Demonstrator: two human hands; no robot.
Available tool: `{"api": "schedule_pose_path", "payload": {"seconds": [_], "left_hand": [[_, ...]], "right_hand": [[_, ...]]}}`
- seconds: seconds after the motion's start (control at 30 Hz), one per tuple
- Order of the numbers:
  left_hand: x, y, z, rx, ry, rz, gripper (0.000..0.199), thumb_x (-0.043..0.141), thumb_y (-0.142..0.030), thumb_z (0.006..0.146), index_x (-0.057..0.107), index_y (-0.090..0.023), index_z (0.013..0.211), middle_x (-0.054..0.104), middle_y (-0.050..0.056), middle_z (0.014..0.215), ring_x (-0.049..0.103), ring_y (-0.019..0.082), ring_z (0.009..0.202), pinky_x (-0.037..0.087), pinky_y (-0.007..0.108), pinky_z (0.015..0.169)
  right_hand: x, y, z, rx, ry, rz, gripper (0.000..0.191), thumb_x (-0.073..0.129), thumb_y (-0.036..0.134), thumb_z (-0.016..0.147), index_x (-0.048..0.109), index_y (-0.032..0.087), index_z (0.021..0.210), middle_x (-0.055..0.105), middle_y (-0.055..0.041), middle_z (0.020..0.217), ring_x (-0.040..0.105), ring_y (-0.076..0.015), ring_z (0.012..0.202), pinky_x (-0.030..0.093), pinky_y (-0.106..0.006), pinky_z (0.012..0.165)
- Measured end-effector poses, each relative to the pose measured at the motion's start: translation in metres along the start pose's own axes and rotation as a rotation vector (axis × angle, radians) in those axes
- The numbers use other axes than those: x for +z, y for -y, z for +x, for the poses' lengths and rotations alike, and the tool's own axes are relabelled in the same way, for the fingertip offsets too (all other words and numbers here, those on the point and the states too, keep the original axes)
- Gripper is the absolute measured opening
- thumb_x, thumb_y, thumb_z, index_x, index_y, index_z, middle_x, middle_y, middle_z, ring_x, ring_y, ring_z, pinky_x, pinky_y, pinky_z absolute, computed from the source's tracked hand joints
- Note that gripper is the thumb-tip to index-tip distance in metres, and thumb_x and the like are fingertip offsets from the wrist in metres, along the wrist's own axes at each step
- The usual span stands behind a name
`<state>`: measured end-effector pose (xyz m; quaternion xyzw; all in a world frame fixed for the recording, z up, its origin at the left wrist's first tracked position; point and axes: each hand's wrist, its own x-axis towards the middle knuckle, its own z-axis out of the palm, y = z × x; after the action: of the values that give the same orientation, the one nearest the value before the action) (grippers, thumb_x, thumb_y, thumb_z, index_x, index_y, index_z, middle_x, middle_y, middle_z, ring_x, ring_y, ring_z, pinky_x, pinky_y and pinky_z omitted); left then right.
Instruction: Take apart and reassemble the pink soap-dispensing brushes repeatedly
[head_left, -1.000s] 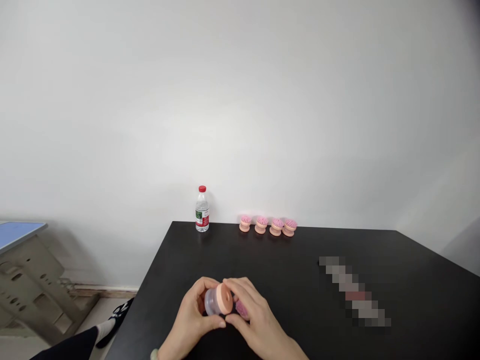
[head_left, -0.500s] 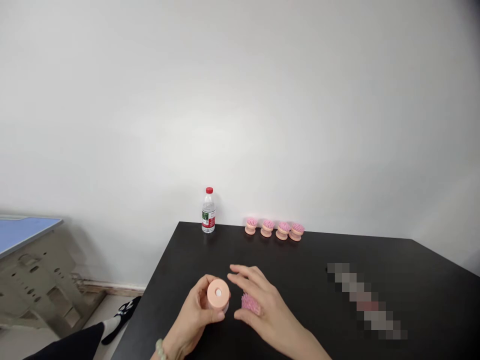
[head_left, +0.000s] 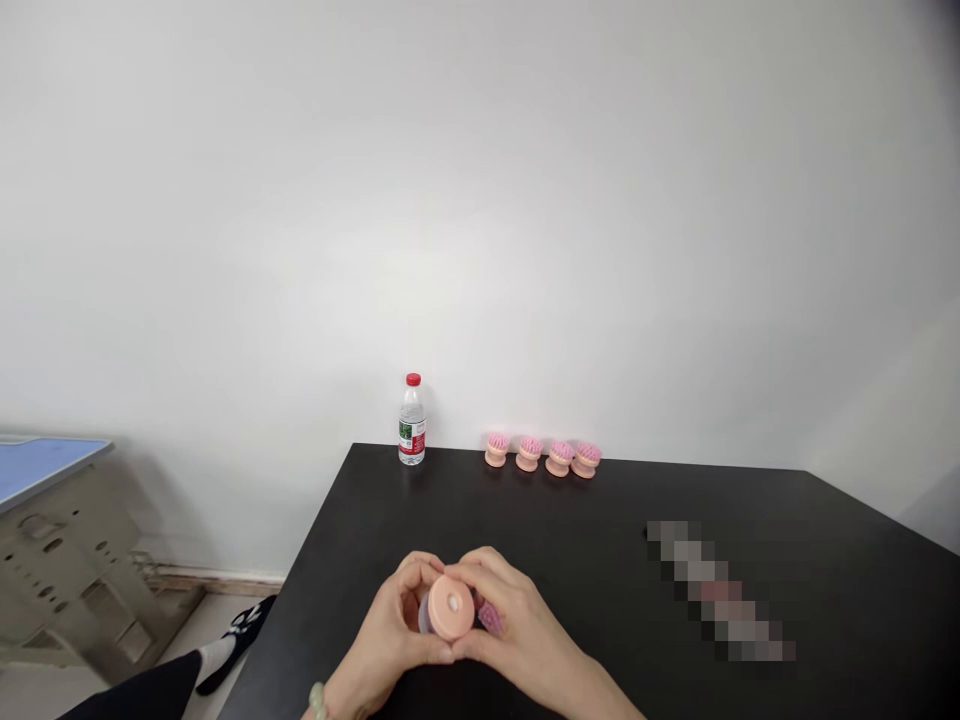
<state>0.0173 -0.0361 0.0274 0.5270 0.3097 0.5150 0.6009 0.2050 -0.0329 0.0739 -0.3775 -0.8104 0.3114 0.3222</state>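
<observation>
As we look down in the head view, our left hand [head_left: 390, 628] grips a translucent container [head_left: 424, 616], and our right hand [head_left: 519, 618] closes on its peach lid [head_left: 452, 607], above the black table [head_left: 585, 550] toward its left edge. We cannot tell whether a pink-bristled brush [head_left: 490, 618] beside our right palm is held. Four matching brushes [head_left: 529, 454] line the far edge; a red-capped water bottle [head_left: 412, 425] stands near the far left corner, before a white wall [head_left: 450, 200].

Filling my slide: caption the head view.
Left hand and right hand hold a peach-topped container at a black table.
</observation>
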Motion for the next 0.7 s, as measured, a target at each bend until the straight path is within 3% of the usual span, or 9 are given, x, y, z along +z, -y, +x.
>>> {"api": "schedule_pose_path", "payload": {"seconds": [0.17, 0.3, 0.37, 0.5, 0.63, 0.7], "left_hand": [[-0.001, 0.002, -0.001, 0.012, -0.005, 0.021, 0.047, 0.094, -0.033, 0.055, 0.068, -0.022, 0.092, 0.056, 0.001, 0.099, 0.052, 0.019, 0.088, 0.039, 0.028, 0.075], [0.000, 0.001, -0.004, -0.040, -0.057, -0.103, 0.063, 0.092, -0.029, 0.061, 0.062, -0.032, 0.117, 0.061, 0.000, 0.100, 0.058, 0.021, 0.095, 0.043, 0.032, 0.083], [0.000, -0.001, -0.005, -0.078, -0.076, -0.203, 0.068, 0.092, -0.028, 0.061, 0.060, -0.034, 0.121, 0.064, 0.002, 0.105, 0.062, 0.024, 0.103, 0.043, 0.037, 0.092], [-0.002, -0.007, -0.003, -0.122, -0.157, -0.285, 0.051, 0.092, -0.031, 0.062, 0.066, -0.028, 0.106, 0.068, 0.002, 0.101, 0.065, 0.024, 0.104, 0.042, 0.034, 0.093], [-0.008, -0.003, 0.001, -0.092, -0.240, -0.328, 0.039, 0.090, -0.034, 0.066, 0.067, -0.024, 0.096, 0.066, -0.002, 0.087, 0.061, 0.013, 0.082, 0.044, 0.024, 0.076], [-0.010, 0.002, 0.003, -0.086, -0.251, -0.341, 0.039, 0.090, -0.034, 0.066, 0.067, -0.025, 0.096, 0.066, -0.003, 0.087, 0.060, 0.013, 0.082, 0.045, 0.024, 0.076]], "right_hand": [[-0.002, -0.014, -0.006, 0.010, -0.060, 0.061, 0.056, 0.077, 0.024, 0.081, 0.057, 0.027, 0.134, 0.060, -0.0077, 0.125, 0.062, -0.0227, 0.102, 0.057, -0.033, 0.082], [-0.010, -0.013, -0.011, 0.047, -0.046, -0.004, 0.055, 0.079, 0.021, 0.077, 0.062, 0.027, 0.129, 0.063, -0.0071, 0.123, 0.063, -0.0251, 0.106, 0.054, -0.040, 0.094], [-0.017, -0.013, -0.011, 0.036, -0.025, -0.042, 0.048, 0.077, 0.018, 0.076, 0.067, 0.027, 0.122, 0.066, -0.0064, 0.120, 0.062, -0.0266, 0.111, 0.052, -0.042, 0.099], [-0.026, -0.028, -0.015, 0.157, -0.055, -0.123, 0.045, 0.073, 0.019, 0.077, 0.069, 0.028, 0.121, 0.069, -0.0064, 0.117, 0.064, -0.0282, 0.110, 0.054, -0.040, 0.093], [-0.016, -0.049, -0.021, 0.296, -0.051, -0.191, 0.067, 0.084, 0.027, 0.067, 0.063, 0.027, 0.131, 0.068, -0.0085, 0.120, 0.062, -0.0330, 0.112, 0.053, -0.044, 0.095], [-0.006, -0.055, -0.022, 0.307, -0.023, -0.203, 0.078, 0.087, 0.024, 0.061, 0.061, 0.026, 0.135, 0.067, -0.0099, 0.122, 0.061, -0.0351, 0.114, 0.051, -0.047, 0.098]]}}
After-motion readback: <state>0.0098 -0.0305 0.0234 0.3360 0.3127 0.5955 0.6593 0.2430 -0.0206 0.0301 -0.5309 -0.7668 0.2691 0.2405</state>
